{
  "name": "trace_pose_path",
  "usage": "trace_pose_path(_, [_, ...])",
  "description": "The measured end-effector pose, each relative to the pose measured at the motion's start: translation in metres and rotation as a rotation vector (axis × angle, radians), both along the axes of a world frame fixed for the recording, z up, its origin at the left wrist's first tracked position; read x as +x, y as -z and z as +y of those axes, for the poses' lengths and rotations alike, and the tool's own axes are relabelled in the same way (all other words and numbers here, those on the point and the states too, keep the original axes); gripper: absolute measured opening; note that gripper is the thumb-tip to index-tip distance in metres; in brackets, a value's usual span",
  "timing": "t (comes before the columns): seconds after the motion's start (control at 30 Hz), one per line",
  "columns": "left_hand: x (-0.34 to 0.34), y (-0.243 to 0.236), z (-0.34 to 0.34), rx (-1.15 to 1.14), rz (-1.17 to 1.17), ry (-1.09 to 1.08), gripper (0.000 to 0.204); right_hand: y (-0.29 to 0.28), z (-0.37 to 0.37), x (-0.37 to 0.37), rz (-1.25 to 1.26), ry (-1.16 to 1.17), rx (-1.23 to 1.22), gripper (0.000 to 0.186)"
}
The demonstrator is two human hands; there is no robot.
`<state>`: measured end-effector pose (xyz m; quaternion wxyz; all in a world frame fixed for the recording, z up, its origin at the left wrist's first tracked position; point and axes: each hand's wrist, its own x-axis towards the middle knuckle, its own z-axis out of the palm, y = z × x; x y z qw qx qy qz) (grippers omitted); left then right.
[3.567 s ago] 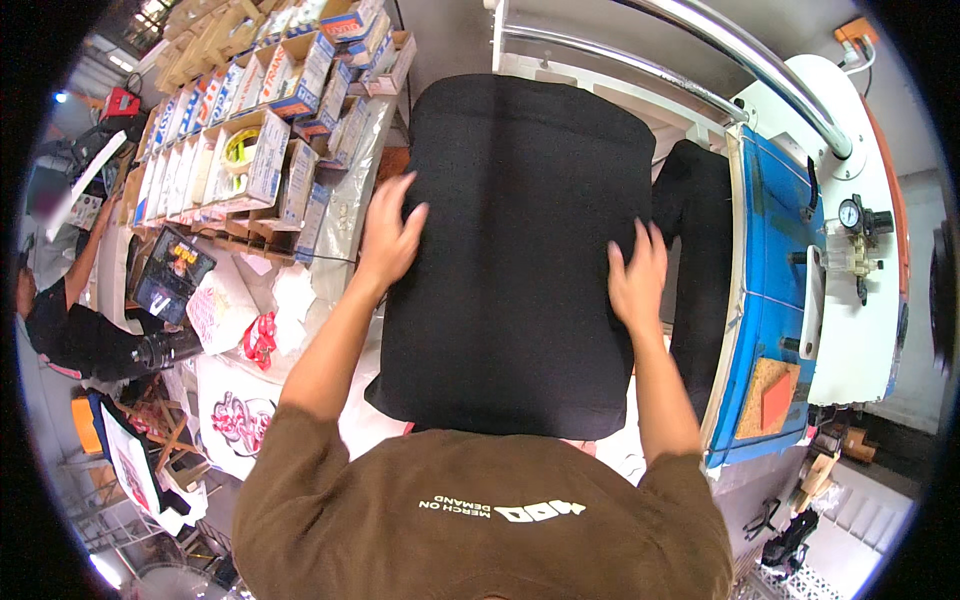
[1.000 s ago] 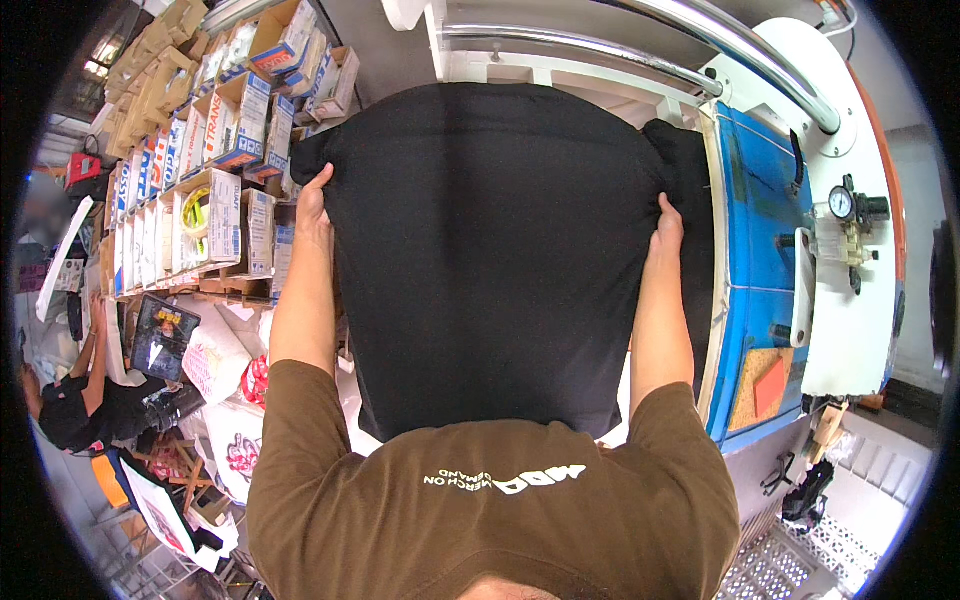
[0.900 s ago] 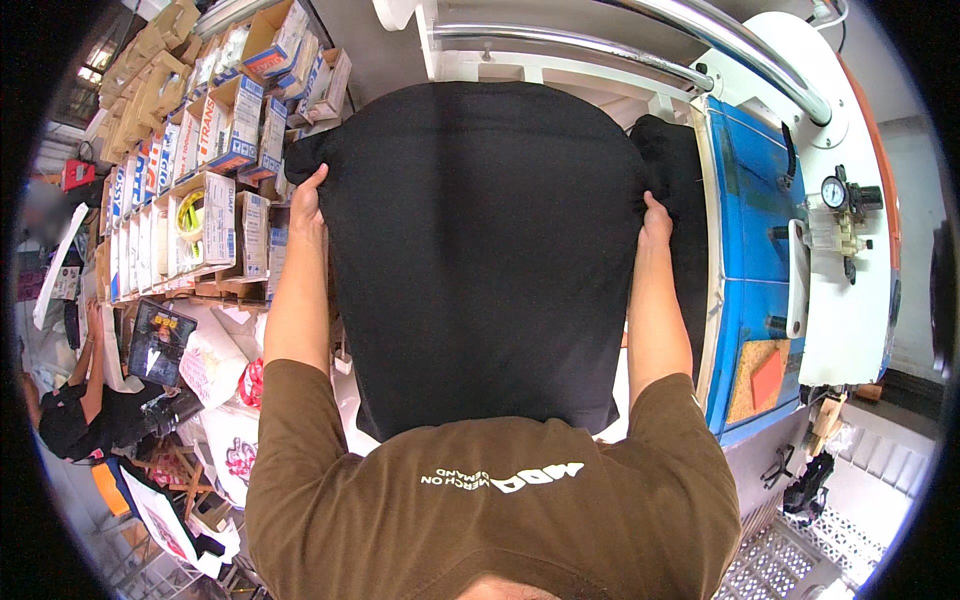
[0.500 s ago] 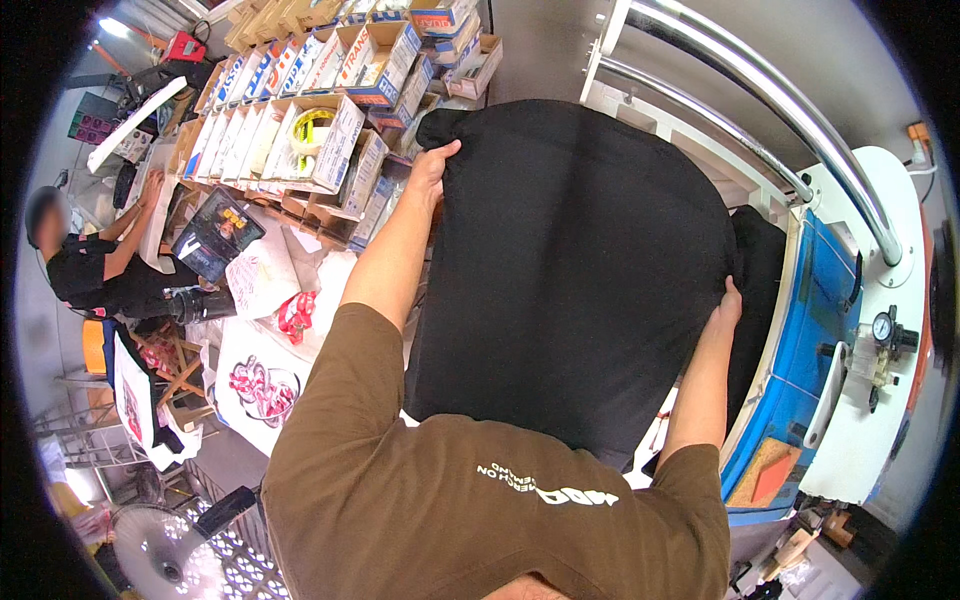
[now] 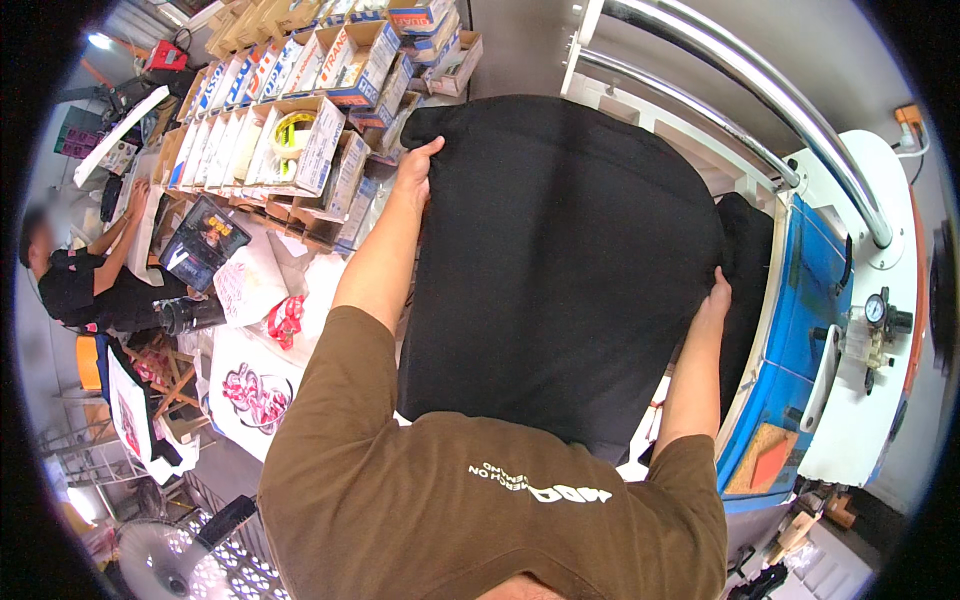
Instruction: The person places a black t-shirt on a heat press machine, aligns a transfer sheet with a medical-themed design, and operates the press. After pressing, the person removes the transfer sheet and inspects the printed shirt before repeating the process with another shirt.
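A black garment (image 5: 560, 270) hangs spread out in front of me, lifted off the surface. My left hand (image 5: 418, 168) grips its upper left edge, near the shelf of boxes. My right hand (image 5: 716, 298) grips its right edge, lower down, so the cloth tilts down to the right. Behind the right edge another piece of black cloth (image 5: 748, 270) lies on the blue and white press machine (image 5: 835, 330). My brown shirt fills the lower part of the view.
Cardboard boxes (image 5: 300, 110) fill a shelf at the upper left. White printed sheets (image 5: 250, 380) lie below them. A seated person in black (image 5: 85, 285) works at the far left. Metal rails (image 5: 740, 90) arch over the machine. A fan (image 5: 165, 560) stands at the lower left.
The garment was first flat under my palms; I have gripped its edges and lifted it. In the last second my view and the cloth have swung to the left, with my right hand dropping lower.
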<state>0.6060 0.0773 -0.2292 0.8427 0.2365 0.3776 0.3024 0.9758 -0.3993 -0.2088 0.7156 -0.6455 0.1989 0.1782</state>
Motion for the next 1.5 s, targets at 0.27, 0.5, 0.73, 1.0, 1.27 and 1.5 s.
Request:
trace_pose_path(0.27, [0.011, 0.007, 0.001, -0.008, 0.057, 0.031, 0.033, 0.026, -0.022, 0.024, -0.006, 0.003, 0.008, 0.051])
trace_pose_path(0.5, [0.022, -0.007, -0.035, 0.309, 0.496, 0.211, 0.05, -0.013, 0.024, -0.02, -0.389, -0.109, -0.891, 0.078])
trace_pose_path(0.73, [-0.077, 0.015, -0.119, -0.079, 0.443, 0.496, 0.082, -0.04, -0.025, -0.119, 0.22, -0.362, 0.01, 0.051])
trace_pose_path(1.0, [-0.133, -0.004, -0.2, 0.147, 0.24, 0.324, 0.04, -0.018, -0.099, -0.169, 0.098, -0.315, -0.134, 0.048])
trace_pose_path(1.27, [-0.246, -0.022, -0.208, -0.129, 0.168, 0.631, 0.029, -0.031, -0.179, -0.217, 0.393, -0.557, 0.233, 0.048])
trace_pose_path(1.5, [-0.329, -0.027, -0.21, 0.046, 0.308, 0.669, 0.022, -0.036, -0.248, -0.272, 0.195, -0.376, 0.189, 0.018])
